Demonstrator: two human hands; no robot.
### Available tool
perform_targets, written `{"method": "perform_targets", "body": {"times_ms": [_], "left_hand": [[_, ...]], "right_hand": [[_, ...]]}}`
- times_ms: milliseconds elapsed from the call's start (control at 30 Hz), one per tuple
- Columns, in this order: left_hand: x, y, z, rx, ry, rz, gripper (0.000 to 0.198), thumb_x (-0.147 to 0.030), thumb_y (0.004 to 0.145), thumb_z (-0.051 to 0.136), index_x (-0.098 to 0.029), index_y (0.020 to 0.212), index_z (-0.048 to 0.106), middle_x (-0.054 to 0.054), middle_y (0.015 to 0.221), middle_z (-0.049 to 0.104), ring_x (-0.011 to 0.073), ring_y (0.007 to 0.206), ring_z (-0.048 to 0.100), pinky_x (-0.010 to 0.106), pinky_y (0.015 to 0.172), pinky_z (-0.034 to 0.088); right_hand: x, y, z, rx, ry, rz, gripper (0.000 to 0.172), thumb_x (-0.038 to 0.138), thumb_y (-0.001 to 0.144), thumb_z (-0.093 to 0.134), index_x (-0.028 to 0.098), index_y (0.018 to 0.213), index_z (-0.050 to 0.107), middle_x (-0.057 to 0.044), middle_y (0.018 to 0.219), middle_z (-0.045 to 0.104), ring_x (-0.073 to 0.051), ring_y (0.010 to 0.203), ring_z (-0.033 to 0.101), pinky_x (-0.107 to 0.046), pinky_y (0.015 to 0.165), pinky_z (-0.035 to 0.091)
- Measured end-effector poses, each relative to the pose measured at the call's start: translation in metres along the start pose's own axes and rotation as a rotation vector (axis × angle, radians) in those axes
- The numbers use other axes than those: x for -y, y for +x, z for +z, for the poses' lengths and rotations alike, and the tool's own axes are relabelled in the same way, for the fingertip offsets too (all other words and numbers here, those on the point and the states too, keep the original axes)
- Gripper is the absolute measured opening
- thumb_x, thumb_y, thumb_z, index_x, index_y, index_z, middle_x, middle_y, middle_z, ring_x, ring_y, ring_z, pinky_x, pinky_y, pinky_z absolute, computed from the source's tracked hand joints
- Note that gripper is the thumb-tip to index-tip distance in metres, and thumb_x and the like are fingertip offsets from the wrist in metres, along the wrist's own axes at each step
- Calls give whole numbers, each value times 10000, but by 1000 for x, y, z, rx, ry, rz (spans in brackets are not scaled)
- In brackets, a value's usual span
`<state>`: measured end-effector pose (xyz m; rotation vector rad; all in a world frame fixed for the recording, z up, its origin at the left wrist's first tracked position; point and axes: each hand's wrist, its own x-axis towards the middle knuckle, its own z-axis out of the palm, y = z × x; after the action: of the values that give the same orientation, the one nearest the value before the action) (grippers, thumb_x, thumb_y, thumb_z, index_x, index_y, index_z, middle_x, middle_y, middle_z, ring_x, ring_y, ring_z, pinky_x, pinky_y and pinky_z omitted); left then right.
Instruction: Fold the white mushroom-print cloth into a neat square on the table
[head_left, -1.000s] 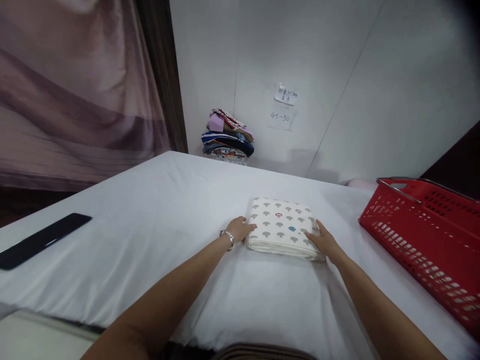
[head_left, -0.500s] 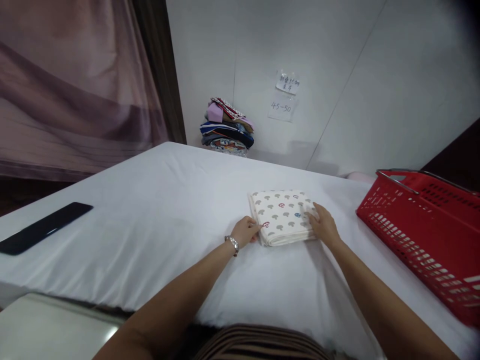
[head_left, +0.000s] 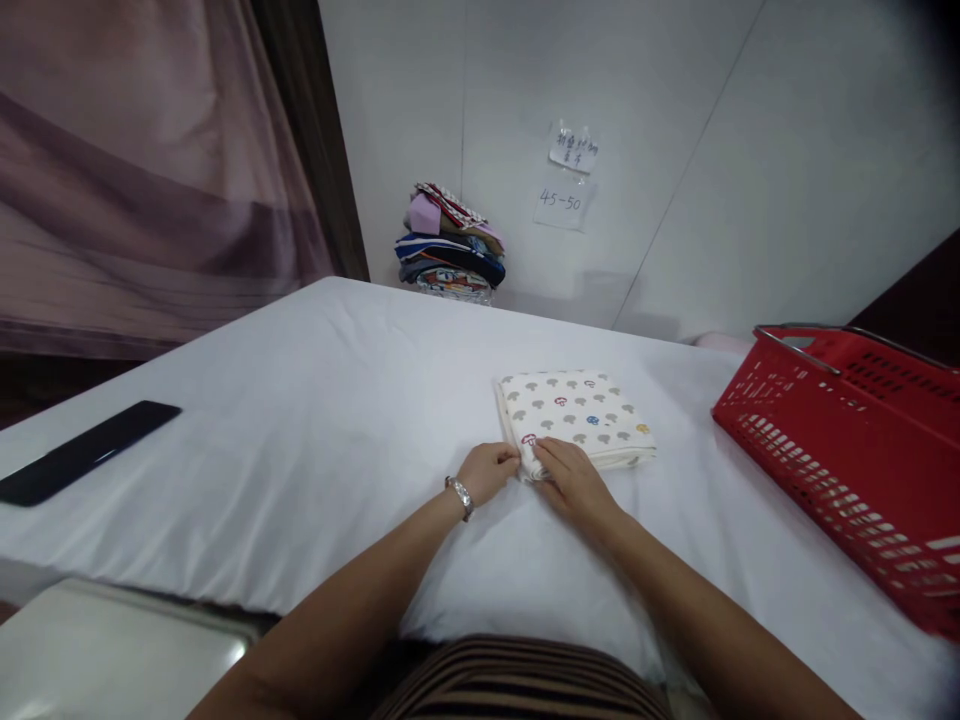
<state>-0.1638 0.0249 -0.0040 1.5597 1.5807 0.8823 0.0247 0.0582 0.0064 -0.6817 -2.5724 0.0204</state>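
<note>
A folded white cloth (head_left: 576, 408) with grey, red, blue and yellow mushroom prints lies flat on the white-covered table. At its near left corner, my left hand (head_left: 489, 470) has its fingertips pinched together on the cloth's edge. My right hand (head_left: 576, 480) holds the same corner from the near side, fingers on top and the thumb low at the folded layers. Only a small gap separates the two hands. A silvery bracelet (head_left: 460, 497) circles my left wrist.
A red plastic basket (head_left: 840, 450) stands at the right of the table (head_left: 337, 430). On the left lies a flat black object (head_left: 90, 452). Folded fabrics (head_left: 452, 245) are piled by the back wall, left of two paper signs (head_left: 562, 200). A curtain (head_left: 150, 170) hangs at far left.
My right hand has moved left from the cloth's right edge to its near left corner. My left hand stays at the left edge. The view has shifted slightly.
</note>
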Motion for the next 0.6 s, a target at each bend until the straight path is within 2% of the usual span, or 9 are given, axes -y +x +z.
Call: {"method": "perform_targets", "body": {"times_ms": [167, 300, 400, 500, 600], "left_hand": [[-2, -5, -2, 70, 137, 105, 242, -247, 744, 445, -210, 801, 677, -38, 659, 624, 107, 604, 523, 202, 570, 367], [-7, -9, -7, 111, 249, 228, 253, -209, 748, 437, -222, 803, 683, -25, 714, 649, 116, 649, 538, 206, 605, 356], [-7, -10, -12, 151, 289, 268, 235, -231, 755, 455, -225, 792, 686, -21, 705, 648, 119, 648, 539, 208, 606, 354], [-3, -8, -14, 151, 199, 217, 214, -262, 751, 483, -227, 805, 687, -26, 707, 650, 118, 651, 550, 206, 605, 374], [1, 3, -15, 83, 34, 63, 187, -276, 737, 512, -194, 777, 675, -18, 694, 644, 111, 622, 554, 199, 572, 400]], "right_hand": [[1, -3, 6, -36, 76, 99, 423, 261, 869, 423, 179, 1285, 405, -107, 1212, 545, -216, 1105, 495, -401, 909, 428], [4, -7, 16, -25, -22, 45, 392, 191, 867, 399, 154, 1255, 447, -120, 1235, 535, -238, 1165, 455, -447, 943, 395], [5, -10, 22, -21, -92, 11, 391, 155, 862, 395, 133, 1247, 460, -132, 1265, 509, -251, 1199, 423, -463, 951, 384], [4, -11, 25, -23, -116, -10, 418, 142, 856, 400, 140, 1273, 437, -127, 1281, 496, -243, 1213, 410, -459, 956, 381], [4, -13, 26, -42, -131, -13, 436, 122, 846, 400, 143, 1280, 431, -123, 1282, 496, -235, 1225, 398, -452, 963, 379]]}}
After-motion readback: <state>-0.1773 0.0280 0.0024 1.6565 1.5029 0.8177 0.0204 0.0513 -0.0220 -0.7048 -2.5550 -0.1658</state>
